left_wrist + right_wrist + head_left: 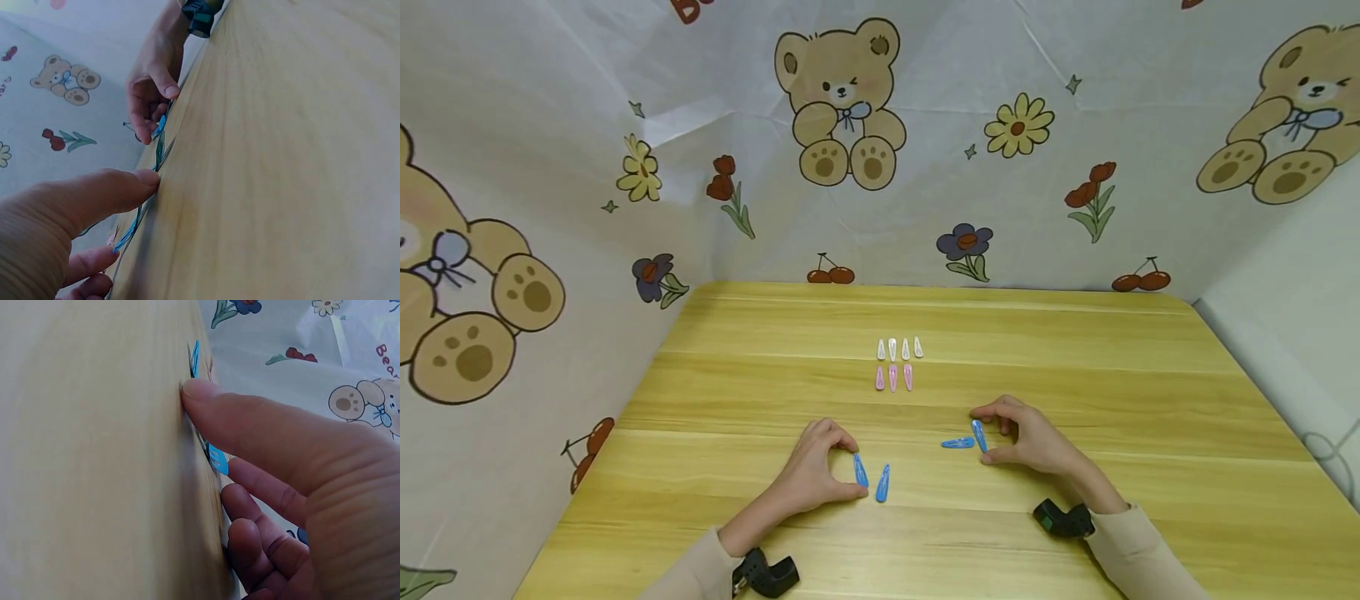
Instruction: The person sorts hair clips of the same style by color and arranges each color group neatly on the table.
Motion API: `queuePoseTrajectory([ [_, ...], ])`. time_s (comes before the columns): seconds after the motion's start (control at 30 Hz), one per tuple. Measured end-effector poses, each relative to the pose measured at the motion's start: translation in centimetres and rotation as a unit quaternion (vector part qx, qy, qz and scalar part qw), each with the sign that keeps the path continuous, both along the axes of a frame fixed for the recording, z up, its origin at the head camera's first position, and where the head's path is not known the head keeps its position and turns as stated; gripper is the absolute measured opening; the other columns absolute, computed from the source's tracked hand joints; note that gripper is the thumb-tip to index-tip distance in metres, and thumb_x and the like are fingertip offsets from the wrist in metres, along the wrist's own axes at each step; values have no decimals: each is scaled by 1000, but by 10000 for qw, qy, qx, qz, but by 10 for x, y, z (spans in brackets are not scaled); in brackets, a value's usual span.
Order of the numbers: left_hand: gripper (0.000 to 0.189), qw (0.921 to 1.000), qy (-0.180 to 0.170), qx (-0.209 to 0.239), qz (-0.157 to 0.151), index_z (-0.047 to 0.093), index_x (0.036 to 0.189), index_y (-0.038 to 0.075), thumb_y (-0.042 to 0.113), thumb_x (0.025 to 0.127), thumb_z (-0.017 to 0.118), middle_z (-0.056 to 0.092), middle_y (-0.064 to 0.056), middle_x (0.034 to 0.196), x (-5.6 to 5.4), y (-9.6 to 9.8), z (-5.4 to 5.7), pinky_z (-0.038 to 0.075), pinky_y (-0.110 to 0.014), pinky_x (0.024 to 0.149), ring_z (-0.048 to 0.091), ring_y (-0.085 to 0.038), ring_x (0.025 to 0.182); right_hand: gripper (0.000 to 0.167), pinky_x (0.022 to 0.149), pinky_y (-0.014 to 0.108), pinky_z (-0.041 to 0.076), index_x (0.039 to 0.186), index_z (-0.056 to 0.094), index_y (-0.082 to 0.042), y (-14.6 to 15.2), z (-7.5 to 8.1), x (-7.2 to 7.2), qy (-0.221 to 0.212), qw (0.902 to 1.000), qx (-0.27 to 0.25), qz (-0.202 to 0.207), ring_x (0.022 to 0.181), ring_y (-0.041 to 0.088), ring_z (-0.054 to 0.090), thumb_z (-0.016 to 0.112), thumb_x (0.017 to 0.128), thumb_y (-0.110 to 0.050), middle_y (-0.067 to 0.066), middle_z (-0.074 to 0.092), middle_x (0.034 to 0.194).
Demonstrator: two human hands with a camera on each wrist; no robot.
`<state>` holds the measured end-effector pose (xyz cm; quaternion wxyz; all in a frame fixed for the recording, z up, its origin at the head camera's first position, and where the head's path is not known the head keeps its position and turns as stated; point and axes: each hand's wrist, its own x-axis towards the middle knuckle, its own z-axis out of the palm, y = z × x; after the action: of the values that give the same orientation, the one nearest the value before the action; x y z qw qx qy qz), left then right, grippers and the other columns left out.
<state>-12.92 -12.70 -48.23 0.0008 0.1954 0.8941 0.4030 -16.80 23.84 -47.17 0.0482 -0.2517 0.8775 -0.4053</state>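
Observation:
My left hand [815,471] holds a blue snap hair clip [861,471] by its two ends, between thumb and index finger. Just right of it, a second blue hair clip [883,483] lies on the table. Farther right, my right hand [1028,437] pinches another blue hair clip [979,435] lengthwise in the same way. One more blue hair clip [957,443] lies crosswise to the left of that one. In the left wrist view the thumb [119,197] covers part of the clip; in the right wrist view the right thumb [250,425] does likewise.
Beyond the hands, a row of several white hair clips [892,349] lies above a row of three pink hair clips [892,378]. The wooden table [760,350] meets a bear-patterned cloth [925,192] at its back edge. Each wrist wears a black camera [1063,518].

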Motion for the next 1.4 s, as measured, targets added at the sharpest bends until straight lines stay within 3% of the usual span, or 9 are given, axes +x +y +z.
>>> queuePoseTrajectory([
  [0.7, 42, 9999, 40, 95, -23, 68, 95, 20, 31, 62, 92, 53, 13, 96, -1, -2, -2, 41, -39, 89, 46, -12, 101, 46, 65, 25, 38, 117, 70, -10, -1, -1, 1, -66, 10000, 57, -13, 75, 13, 42, 84, 75, -23, 1, 60, 97],
  [0.83, 42, 9998, 47, 171, -128, 69, 98, 18, 31, 64, 91, 57, 10, 95, -4, -2, -1, 43, -34, 84, 48, -12, 95, 46, 66, 24, 41, 116, 69, -8, 1, 2, 1, -13, 10000, -44, -85, 76, 14, 46, 85, 75, -21, 1, 61, 95],
  [0.97, 42, 9975, -463, 493, -201, 69, 102, 11, 24, 68, 90, 62, 5, 91, -11, -5, 4, 46, -25, 77, 53, -11, 86, 46, 68, 22, 43, 117, 69, -7, 3, 4, 0, -114, 9995, -105, -267, 80, 14, 49, 84, 76, -19, 1, 64, 97],
  [1.1, 42, 9903, -1070, 865, -212, 68, 105, 5, 15, 70, 87, 65, -1, 89, -18, -8, 13, 46, -22, 71, 55, -13, 80, 46, 69, 22, 44, 119, 68, -3, 3, 9, -1, -254, 9986, -129, -437, 82, 15, 50, 83, 77, -16, 3, 65, 100],
  [1.4, 41, 9892, -1114, 930, -219, 67, 110, 3, 11, 73, 85, 65, -3, 92, -34, -6, 34, 48, -24, 75, 56, -15, 83, 45, 66, 25, 39, 119, 69, -7, -10, 30, -8, 149, 9971, 42, -741, 85, 19, 50, 83, 77, -16, 1, 68, 107],
])
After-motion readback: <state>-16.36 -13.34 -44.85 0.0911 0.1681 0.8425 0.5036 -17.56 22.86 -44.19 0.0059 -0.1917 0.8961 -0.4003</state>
